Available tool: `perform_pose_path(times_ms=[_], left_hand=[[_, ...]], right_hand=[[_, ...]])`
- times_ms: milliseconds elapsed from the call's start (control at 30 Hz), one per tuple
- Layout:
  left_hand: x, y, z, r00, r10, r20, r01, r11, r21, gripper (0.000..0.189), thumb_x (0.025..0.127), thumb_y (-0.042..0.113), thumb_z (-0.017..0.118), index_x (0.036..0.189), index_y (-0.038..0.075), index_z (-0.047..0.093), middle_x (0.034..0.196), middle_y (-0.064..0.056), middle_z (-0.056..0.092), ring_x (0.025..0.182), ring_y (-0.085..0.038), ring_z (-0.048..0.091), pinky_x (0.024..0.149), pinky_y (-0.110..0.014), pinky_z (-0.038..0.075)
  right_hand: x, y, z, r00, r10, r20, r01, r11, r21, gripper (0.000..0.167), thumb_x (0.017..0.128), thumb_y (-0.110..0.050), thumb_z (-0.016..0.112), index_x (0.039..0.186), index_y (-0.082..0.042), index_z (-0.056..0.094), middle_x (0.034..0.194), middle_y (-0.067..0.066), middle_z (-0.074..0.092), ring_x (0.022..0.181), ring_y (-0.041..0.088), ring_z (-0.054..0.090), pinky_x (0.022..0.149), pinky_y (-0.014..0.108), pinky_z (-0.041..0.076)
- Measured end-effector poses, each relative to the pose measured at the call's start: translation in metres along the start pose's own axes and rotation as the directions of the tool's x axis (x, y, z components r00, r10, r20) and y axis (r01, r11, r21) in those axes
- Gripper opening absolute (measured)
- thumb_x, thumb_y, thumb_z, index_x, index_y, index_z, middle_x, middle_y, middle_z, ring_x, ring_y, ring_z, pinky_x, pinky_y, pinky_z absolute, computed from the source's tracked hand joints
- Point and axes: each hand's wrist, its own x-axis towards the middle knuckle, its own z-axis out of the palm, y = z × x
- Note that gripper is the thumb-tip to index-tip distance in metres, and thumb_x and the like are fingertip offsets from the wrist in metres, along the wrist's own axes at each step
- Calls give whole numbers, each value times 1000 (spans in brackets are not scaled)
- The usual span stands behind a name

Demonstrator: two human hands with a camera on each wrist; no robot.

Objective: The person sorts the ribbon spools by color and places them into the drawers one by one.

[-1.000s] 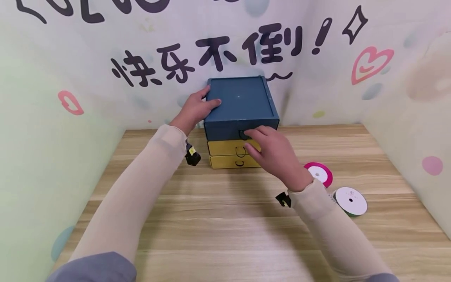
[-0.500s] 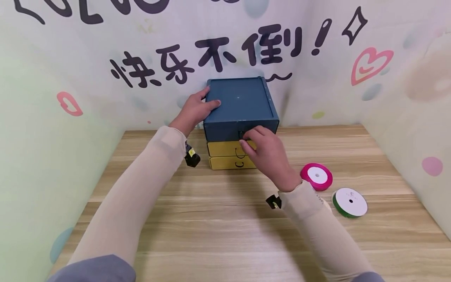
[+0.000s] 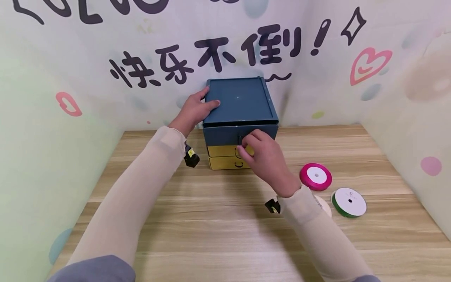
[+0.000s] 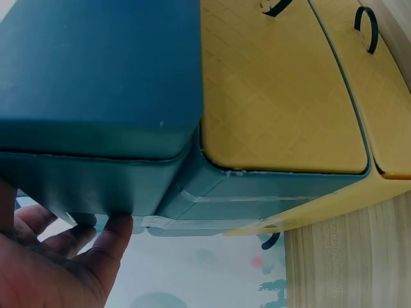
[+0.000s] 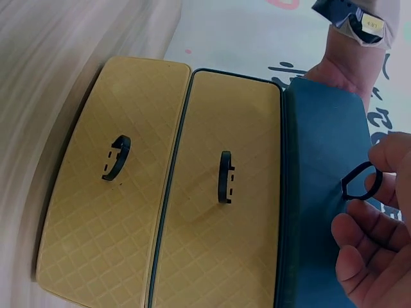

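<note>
A blue drawer box sits on top of a stack with two yellow drawers below it. Its blue drawer stands slightly out, with a dark gap along the upper edge. My right hand pinches the black loop handle on that drawer's front; thumb and index finger meet at the loop in the right wrist view. My left hand rests against the box's left side, thumb on the top edge. In the left wrist view its fingers touch the blue side.
Right of the stack on the wooden table lie a pink ribbon spool and a green ribbon spool. Another pale round spool is partly hidden by my right sleeve. A printed cloth wall stands close behind.
My right hand has closed on the loop handle and drawn the blue drawer a little toward me, opening a gap under the box top. The left hand stays in place.
</note>
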Motion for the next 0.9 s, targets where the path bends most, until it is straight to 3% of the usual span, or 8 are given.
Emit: perform_pose_path(times_ms=[900], left_hand=[[-1,1,-1,1000,8,19,-9,999,38,74,99,39,59,160,29,17,165,1,15,149,-19,18,117,-35,26]], right_hand=[[-34,-35,-25,995,-94,37,95,995,-23,13,86,-17,79,83,-10,68,85,3,59,79,18,54,68,29,52]])
